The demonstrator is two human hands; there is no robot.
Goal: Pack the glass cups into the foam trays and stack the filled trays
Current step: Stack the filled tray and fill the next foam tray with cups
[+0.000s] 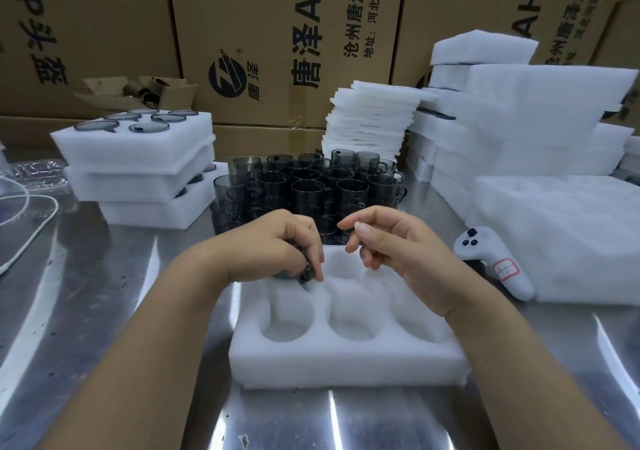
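Glass cups [311,186] of a smoky dark tint stand crowded together on the steel worktop [104,293], handles poking out here and there, just behind a white foam tray [346,359] that lies square in front of the person. The tray has six round wells in two rows. Over its back left well the left hand [277,245] is turned knuckles-up, its grip clamped round one glass cup [301,274], of which only a dark sliver shows under the fingers, low at the mouth of that well; how far in it sits I cannot tell. The other wells that can be seen hold nothing. The right hand [398,245] hovers above the back of the tray, its grip apart: thumb and forefinger reach out loosely toward the left hand, the other fingers hang lightly curled, and nothing is in them. Off to the left a stack of filled trays [138,165] rises three high, the layers a little askew, with cup rims showing in the top one. A pile of thin foam sheets [374,120] stands behind the cups, and taller foam blocks [519,120] fill the right side. A white handheld controller [491,259] with a red-edged label lies against that foam. Printed cardboard cartons [277,34] wall off the back, and a white cable [34,228] curves over the left edge.
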